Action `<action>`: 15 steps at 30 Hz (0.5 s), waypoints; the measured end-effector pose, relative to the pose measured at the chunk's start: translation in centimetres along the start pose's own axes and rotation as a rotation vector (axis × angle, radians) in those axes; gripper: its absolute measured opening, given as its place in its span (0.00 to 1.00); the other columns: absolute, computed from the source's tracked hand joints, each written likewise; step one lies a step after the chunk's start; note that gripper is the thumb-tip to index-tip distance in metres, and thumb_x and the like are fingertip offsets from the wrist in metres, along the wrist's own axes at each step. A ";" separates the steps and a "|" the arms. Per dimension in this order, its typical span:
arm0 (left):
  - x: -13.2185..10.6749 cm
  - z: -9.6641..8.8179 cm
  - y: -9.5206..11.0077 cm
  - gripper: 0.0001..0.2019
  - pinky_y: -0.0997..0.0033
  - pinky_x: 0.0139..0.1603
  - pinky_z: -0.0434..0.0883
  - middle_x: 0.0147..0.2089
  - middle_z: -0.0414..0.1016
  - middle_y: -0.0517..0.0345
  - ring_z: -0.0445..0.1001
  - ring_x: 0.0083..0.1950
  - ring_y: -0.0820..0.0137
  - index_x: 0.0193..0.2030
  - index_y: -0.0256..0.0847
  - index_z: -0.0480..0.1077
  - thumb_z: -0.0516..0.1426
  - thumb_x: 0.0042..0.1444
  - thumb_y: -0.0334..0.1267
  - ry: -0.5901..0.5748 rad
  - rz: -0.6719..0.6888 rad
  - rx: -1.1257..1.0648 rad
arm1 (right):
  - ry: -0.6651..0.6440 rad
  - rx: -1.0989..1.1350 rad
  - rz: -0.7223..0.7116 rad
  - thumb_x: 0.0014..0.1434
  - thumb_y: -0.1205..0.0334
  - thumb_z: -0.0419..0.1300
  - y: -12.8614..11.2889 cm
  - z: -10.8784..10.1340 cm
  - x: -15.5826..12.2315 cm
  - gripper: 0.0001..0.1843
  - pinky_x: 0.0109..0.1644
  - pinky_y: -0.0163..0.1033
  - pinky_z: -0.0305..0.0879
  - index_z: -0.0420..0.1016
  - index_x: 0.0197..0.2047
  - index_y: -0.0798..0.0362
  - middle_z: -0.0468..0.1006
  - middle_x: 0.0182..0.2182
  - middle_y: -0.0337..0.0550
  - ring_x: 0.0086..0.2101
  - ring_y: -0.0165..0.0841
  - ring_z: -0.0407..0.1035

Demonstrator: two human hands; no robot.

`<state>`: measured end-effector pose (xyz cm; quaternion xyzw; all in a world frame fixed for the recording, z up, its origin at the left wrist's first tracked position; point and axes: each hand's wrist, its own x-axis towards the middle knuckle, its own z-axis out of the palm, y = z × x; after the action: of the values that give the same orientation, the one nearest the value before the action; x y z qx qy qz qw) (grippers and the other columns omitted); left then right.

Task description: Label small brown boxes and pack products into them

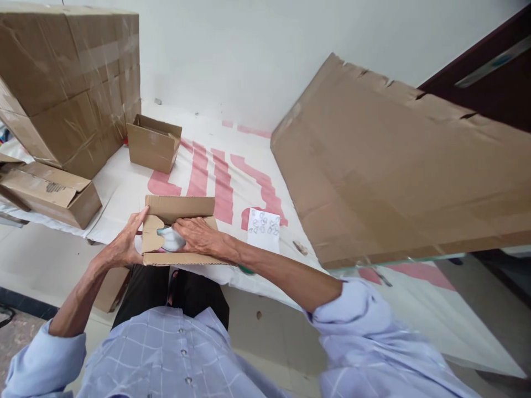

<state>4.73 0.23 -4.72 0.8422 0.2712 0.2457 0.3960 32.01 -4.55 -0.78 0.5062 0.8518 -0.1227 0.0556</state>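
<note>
A small open cardboard box (178, 205) sits at the near edge of the table, in front of my body. My left hand (124, 240) grips its left end, thumb at the near corner and fingers along the outer wall. Inside lies a smooth whitish-grey item (171, 239) with a bluish edge; its kind is not clear because most of it is covered. My right hand (203, 236) reaches in from the right and lies rather flat over this item, fingers stretched out and touching it. Its fingertips are partly hidden.
A second open box (153, 146) stands farther back, beside a tall stack of taped cartons (78, 83). At the left edge lies a long closed box (58, 190). A paper with small drawings (264, 231) lies right of my hands. A large cardboard panel (398, 171) leans at the right.
</note>
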 end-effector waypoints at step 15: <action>-0.2 0.1 0.6 0.67 0.41 0.68 0.75 0.74 0.55 0.40 0.62 0.74 0.45 0.85 0.52 0.38 0.73 0.45 0.36 0.001 0.007 0.061 | -0.103 0.057 -0.035 0.59 0.64 0.69 1.6 0.5 1.3 0.27 0.56 0.47 0.69 0.74 0.61 0.53 0.81 0.54 0.55 0.54 0.48 0.76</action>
<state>4.76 -0.30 -4.32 0.8547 0.2761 0.2389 0.3690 32.76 -2.88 -1.82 0.4857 0.8527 -0.1735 0.0830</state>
